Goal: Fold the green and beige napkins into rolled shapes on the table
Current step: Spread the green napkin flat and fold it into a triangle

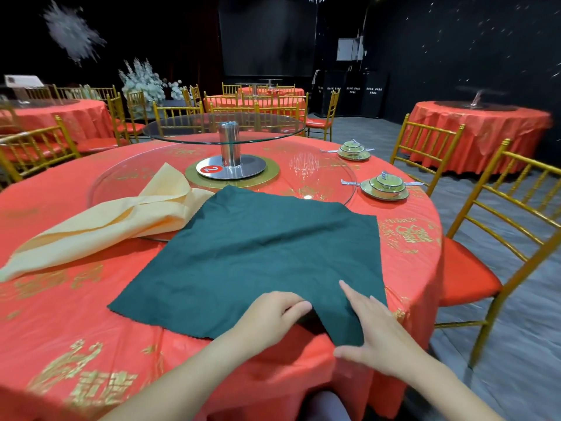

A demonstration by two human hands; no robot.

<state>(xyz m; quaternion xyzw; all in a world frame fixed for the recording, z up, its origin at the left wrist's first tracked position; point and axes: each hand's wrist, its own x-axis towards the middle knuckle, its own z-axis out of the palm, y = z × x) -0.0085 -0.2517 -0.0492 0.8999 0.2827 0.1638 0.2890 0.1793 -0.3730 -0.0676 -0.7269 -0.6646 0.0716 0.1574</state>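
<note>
Green napkin (258, 256): spread flat as a diamond on the red-clothed worktop (76, 329), one corner toward the person at the near edge, the opposite corner reaching the far glass turntable (318, 183).

Head view, the only one. Both hands sit at the near corner. Left hand (270, 317): fingers curled, tips tucked at or under the cloth edge; grip looks like a light pinch on the hem, though the thumb contact is hidden. Right hand (373, 332): fingers spread and flat, palm down on top of the near-right edge, pressing rather than pinching.

Beige napkin (115, 223): loosely bunched, lying to the left, its far end resting on the turntable, its right side touching or just beside the green napkin's left edge. Not yet handled.

Key relation: the green cloth extends away from both hands, its corner-to-corner axis running near to far. A roll would likely start at this near corner and travel far. Both hands are about equally near it.

Two covered bowls (384, 186) stand far right, well apart.
</note>
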